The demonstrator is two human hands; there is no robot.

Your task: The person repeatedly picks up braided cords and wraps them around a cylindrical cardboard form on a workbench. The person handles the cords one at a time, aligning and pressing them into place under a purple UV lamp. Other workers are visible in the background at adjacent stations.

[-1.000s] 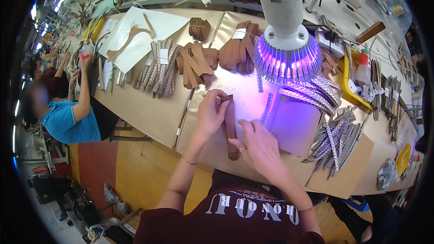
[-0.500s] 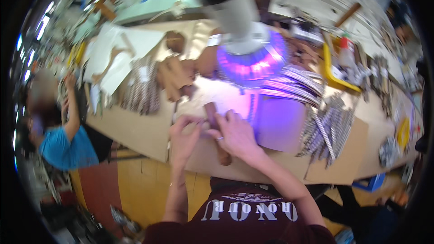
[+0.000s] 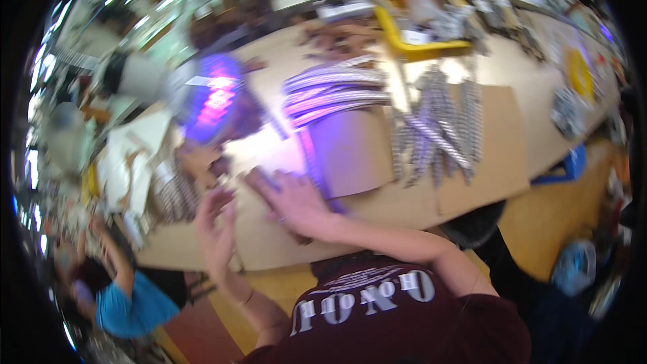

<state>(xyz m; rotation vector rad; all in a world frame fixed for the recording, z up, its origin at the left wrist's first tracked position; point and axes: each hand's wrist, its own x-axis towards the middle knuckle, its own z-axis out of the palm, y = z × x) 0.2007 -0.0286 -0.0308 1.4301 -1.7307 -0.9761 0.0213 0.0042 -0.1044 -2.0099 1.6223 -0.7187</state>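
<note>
The right hand lies with fingers extended over a flat brown strip on the tabletop; whether they grip is unclear. Left of it, the left hand's fingers are half curled, moderately parted, blurred. A yellow plastic tray holds a red-capped bottle. Silver braided bands lie nearer; a purple-glowing lamp blocks some brown pieces.

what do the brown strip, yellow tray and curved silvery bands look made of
Brown strip: perhaps matt leather or imitation, from its flat, even colour; blur hides grain. Yellow tray: likely smooth plastic, from uniform colour. Silvery bands: possibly braided metallic-look synthetic, judging by sheen.
</note>
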